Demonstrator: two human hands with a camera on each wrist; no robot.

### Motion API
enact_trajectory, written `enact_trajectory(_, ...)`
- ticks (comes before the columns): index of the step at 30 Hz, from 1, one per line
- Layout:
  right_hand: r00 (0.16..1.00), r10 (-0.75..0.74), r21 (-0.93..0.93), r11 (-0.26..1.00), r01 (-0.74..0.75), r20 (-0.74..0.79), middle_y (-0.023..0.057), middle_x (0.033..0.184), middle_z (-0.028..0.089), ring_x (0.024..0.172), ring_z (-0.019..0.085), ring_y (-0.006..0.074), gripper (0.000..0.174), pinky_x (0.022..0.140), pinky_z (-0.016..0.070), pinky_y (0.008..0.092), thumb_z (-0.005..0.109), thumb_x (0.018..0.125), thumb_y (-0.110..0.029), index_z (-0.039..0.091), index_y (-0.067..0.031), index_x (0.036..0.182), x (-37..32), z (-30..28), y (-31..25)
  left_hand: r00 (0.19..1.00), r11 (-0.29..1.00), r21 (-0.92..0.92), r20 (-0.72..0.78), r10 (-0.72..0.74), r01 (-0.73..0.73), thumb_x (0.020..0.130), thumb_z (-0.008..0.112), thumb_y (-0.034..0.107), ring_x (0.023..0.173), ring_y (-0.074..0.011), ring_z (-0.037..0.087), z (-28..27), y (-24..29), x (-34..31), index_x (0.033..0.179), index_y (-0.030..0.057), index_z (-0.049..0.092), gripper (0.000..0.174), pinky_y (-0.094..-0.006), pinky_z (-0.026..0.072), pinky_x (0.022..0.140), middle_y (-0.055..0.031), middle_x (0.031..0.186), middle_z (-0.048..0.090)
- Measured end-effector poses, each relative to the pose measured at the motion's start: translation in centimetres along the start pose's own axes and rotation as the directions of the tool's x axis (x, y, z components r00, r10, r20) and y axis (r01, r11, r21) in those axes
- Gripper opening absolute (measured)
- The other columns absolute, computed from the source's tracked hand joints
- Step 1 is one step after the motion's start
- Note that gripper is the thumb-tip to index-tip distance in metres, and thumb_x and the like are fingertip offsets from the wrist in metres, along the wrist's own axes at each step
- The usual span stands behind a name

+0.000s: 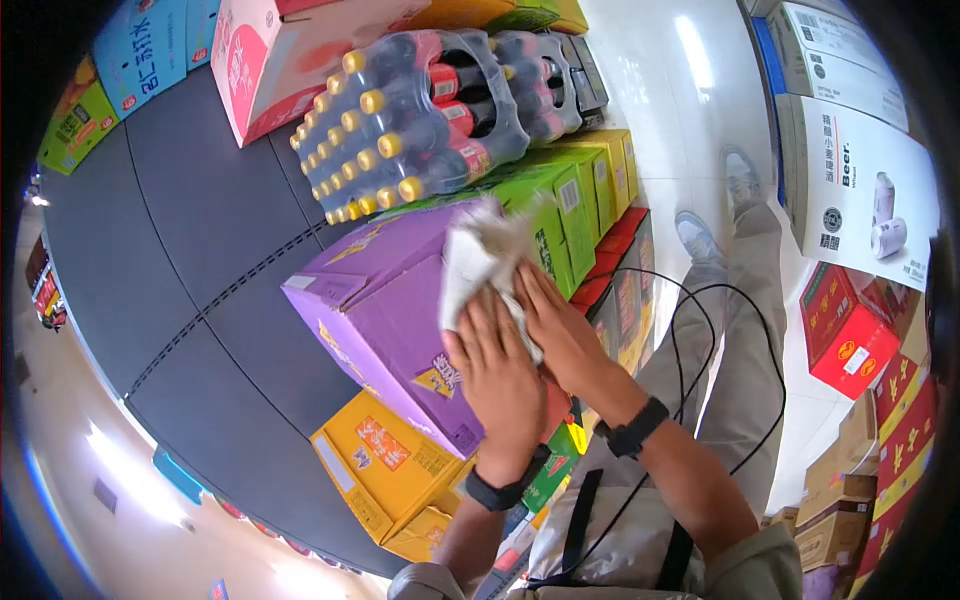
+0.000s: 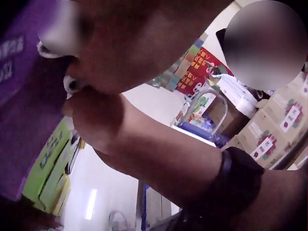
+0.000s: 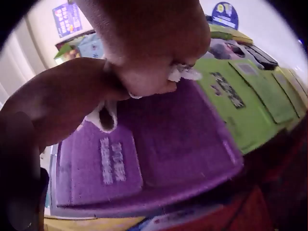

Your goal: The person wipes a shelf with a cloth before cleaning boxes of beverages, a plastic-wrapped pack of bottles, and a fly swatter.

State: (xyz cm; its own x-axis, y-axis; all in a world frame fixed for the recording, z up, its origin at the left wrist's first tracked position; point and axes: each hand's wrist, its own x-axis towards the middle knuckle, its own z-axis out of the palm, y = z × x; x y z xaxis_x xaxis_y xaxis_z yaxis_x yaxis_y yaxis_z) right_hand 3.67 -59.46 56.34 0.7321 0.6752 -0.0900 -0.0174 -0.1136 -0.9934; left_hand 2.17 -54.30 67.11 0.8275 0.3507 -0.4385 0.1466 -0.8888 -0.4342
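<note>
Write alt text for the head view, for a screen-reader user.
A person's left hand and right hand press a crumpled white cloth with straight fingers onto a purple cardboard box that sits above a yellow carton. Beyond it lie green cartons and a shrink-wrapped pack of yellow-capped dark bottles.

**Stock around the work area**

I see a shrink-wrapped pack of yellow-capped bottles (image 1: 400, 130) lying on green cartons (image 1: 575, 190). A pink carton (image 1: 265, 60) sits on the grey shelf (image 1: 180, 220), and a yellow carton (image 1: 385, 455) is lower down. A white beer box (image 1: 860, 190) and a red carton (image 1: 845, 335) are stacked across the aisle.
</note>
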Motion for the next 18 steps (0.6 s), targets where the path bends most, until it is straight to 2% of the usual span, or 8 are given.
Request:
enact_trajectory(1, 1.0, 0.003, -0.013, 1.0, -0.002, 0.021, 0.0301, 0.15, 0.028, 0.14, 0.03, 0.0405, 0.057, 0.118, 0.0254, 0.0424, 0.043, 0.088, -0.006, 0.033, 0.0158, 0.14, -1.9, 1.2, 0.9, 0.998, 0.999, -0.042, 0.066, -0.002, 0.005, 0.079, 0.058, 0.015, 0.143, -0.043, 0.022, 1.1, 0.2, -1.4, 0.143, -0.0022, 0.04, 0.068, -0.055, 0.0107, 0.118, -0.0275, 0.151, 0.029)
enact_trajectory(3, 0.998, 0.012, -0.027, 1.0, -0.01, 0.069, 0.0308, 0.15, 0.027, 0.14, 0.03, 0.0421, 0.057, 0.118, 0.0251, 0.0433, 0.043, 0.088, -0.006, 0.032, 0.0173, 0.139, -5.7, 3.3, 0.8, 0.992, 1.0, 0.025, 0.126, 0.001, -0.004, 0.079, 0.059, 0.016, 0.143, -0.0447, 0.021, 2.6, -0.5, -5.4, 0.144, -0.0002, 0.039, 0.07, -0.056, 0.0098, 0.117, -0.0279, 0.151, 0.029)
enact_trajectory(5, 0.994, 0.0, 0.06, 0.998, -0.006, 0.107, 0.0309, 0.15, 0.027, 0.14, 0.029, 0.0426, 0.058, 0.118, 0.0246, 0.0446, 0.044, 0.089, -0.008, 0.032, 0.0182, 0.139, -7.8, 4.6, -1.3, 0.988, 0.998, -0.011, 0.145, -0.058, 0.06, 0.08, 0.057, 0.014, 0.144, -0.046, 0.018, 0.7, -1.4, -7.9, 0.145, -0.0001, 0.038, 0.069, -0.0574, 0.0085, 0.117, -0.0282, 0.153, 0.026)
enact_trajectory(6, 0.997, 0.036, 0.18, 0.983, -0.047, 0.064, 0.0304, 0.151, 0.025, 0.141, 0.028, 0.0418, 0.058, 0.118, 0.0242, 0.0446, 0.045, 0.09, -0.01, 0.032, 0.0169, 0.139, -7.0, 4.8, -3.0, 0.983, 0.995, -0.027, 0.162, -0.091, 0.097, 0.081, 0.056, 0.012, 0.144, -0.0467, 0.017, -0.6, -1.8, -8.5, 0.145, -0.0001, 0.037, 0.068, -0.0582, 0.0078, 0.116, -0.0283, 0.154, 0.024)
enact_trajectory(9, 0.988, -0.14, 0.045, 0.989, 0.137, 0.068, 0.0298, 0.153, 0.022, 0.143, 0.025, 0.0399, 0.06, 0.118, 0.0237, 0.0438, 0.046, 0.09, -0.01, 0.031, 0.0151, 0.141, -1.2, 0.3, -5.6, 0.986, 0.986, -0.013, 0.011, -0.169, 0.169, 0.083, 0.052, 0.008, 0.145, -0.0479, 0.013, -4.3, -2.0, -5.3, 0.145, -0.0004, 0.036, 0.065, -0.0601, 0.0059, 0.116, -0.0286, 0.155, 0.019)
enact_trajectory(12, 0.979, -0.194, -0.081, 0.979, 0.189, -0.059, 0.0296, 0.154, 0.019, 0.144, 0.022, 0.0387, 0.062, 0.119, 0.0232, 0.0427, 0.046, 0.09, -0.011, 0.026, 0.0135, 0.144, 2.9, 0.1, -3.8, 0.983, 0.988, 0.06, -0.126, -0.133, 0.142, 0.083, 0.05, 0.006, 0.145, -0.048, 0.012, -3.1, -1.9, -1.4, 0.145, -0.0003, 0.036, 0.064, -0.0601, 0.0056, 0.115, -0.0289, 0.156, 0.017)
enact_trajectory(15, 0.994, -0.001, 0.04, 0.999, 0.005, -0.108, 0.0283, 0.155, 0.018, 0.145, 0.021, 0.0381, 0.064, 0.12, 0.0223, 0.0423, 0.044, 0.09, -0.011, 0.023, 0.0127, 0.146, 1.3, 2.6, -0.3, 0.991, 0.999, 0.006, -0.126, -0.034, 0.035, 0.082, 0.052, 0.008, 0.144, -0.0439, 0.019, 0.4, -0.9, 0.1, 0.144, 0.0006, 0.039, 0.064, -0.0574, 0.01, 0.116, -0.0248, 0.155, 0.025)
enact_trajectory(18, 0.996, 0.091, -0.047, 0.995, -0.09, 0.011, 0.0267, 0.156, 0.017, 0.145, 0.02, 0.0397, 0.064, 0.12, 0.0215, 0.0424, 0.043, 0.091, -0.009, 0.021, 0.0127, 0.146, -3.7, 4.8, 0.6, 1.0, 0.999, -0.023, -0.01, 0.027, -0.027, 0.082, 0.056, 0.013, 0.14, -0.0427, 0.027, 3.1, -0.5, -3.6, 0.143, 0.0027, 0.042, 0.064, -0.056, 0.0153, 0.116, -0.0239, 0.151, 0.031)
